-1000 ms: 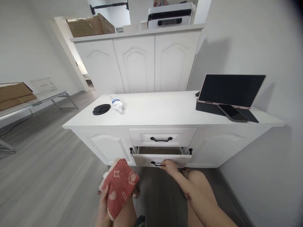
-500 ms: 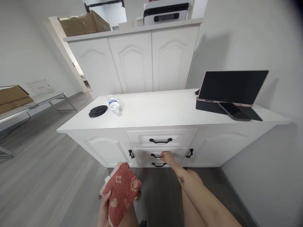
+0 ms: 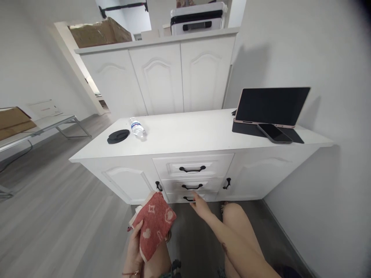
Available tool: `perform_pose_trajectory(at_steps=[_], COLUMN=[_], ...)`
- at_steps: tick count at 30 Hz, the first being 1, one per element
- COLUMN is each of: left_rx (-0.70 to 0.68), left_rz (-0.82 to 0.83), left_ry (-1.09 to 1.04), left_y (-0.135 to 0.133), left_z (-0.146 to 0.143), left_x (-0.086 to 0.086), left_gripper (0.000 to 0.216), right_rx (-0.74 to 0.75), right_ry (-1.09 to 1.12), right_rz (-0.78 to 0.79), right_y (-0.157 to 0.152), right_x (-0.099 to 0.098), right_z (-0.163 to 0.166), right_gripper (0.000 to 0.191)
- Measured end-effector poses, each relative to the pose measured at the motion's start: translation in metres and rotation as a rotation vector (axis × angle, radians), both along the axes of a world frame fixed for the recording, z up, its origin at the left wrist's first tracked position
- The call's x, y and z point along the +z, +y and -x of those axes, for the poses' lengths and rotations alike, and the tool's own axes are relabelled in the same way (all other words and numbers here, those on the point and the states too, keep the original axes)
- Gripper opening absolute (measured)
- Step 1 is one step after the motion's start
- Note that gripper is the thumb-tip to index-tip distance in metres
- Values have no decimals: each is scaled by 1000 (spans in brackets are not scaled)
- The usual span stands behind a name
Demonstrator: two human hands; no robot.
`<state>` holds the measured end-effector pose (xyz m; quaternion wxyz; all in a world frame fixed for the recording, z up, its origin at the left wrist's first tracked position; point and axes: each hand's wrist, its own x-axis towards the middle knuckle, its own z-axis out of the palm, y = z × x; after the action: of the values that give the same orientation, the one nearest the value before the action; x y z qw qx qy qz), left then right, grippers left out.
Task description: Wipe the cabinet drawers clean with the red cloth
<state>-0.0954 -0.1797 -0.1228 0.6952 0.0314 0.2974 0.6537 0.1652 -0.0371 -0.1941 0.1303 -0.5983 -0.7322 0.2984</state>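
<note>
- My left hand [image 3: 133,249] is low in front of me. Its fingers and thumb are clamped on the lower edge of a folded red terry cloth [image 3: 155,224] printed with pale star and flower shapes.
- The cloth stands up out of that grip above my left knee, just in front of the left door of the low white wooden cabinet [image 3: 188,135]. A cream layer peeks out along the cloth's left edge.
- My right hand [image 3: 200,207] holds nothing. The fingers are loosely stretched out with the palm turned down.
- Its index tip is at the curved black handle of the bottom drawer [image 3: 188,199]. I cannot tell whether it touches.
- All three drawers sit flush, and the black handle of the middle drawer [image 3: 192,187] is just above my fingertips.
- On the left of the cabinet top, a clear plastic water bottle [image 3: 136,127] lies on its side beside a flat round black lid [image 3: 118,136].
- On the right, a dark-screened tablet [image 3: 271,105] is propped up with a black smartphone [image 3: 274,133] lying in front of it.
</note>
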Motion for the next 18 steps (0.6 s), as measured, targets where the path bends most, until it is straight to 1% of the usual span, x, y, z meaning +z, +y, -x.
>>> perform_pose_trajectory(at_steps=[5, 7, 9, 13, 15, 18], left_rx=[-7, 4, 26, 101, 130, 136], left_rz=[-49, -60, -48, -3, 16, 26], left_ry=[-21, -30, -18, 51, 98, 156], left_y=[1, 1, 0, 1, 2, 3], left_z=[-8, -10, -12, -22, -29, -39], left_x=[8, 10, 12, 21, 27, 34], left_gripper=[37, 38, 38, 41, 42, 42], right_rx=[190, 210, 197, 138, 106, 38], right_ry=[111, 123, 129, 138, 145, 167], right_rz=[154, 196, 222, 242, 250, 248], right_y=[-79, -104, -124, -146, -150, -152], right_x=[-18, -24, -30, -42, -48, -53], right_z=[-11, -15, -15, -10, -8, -9], right_gripper=[45, 41, 39, 35, 32, 28])
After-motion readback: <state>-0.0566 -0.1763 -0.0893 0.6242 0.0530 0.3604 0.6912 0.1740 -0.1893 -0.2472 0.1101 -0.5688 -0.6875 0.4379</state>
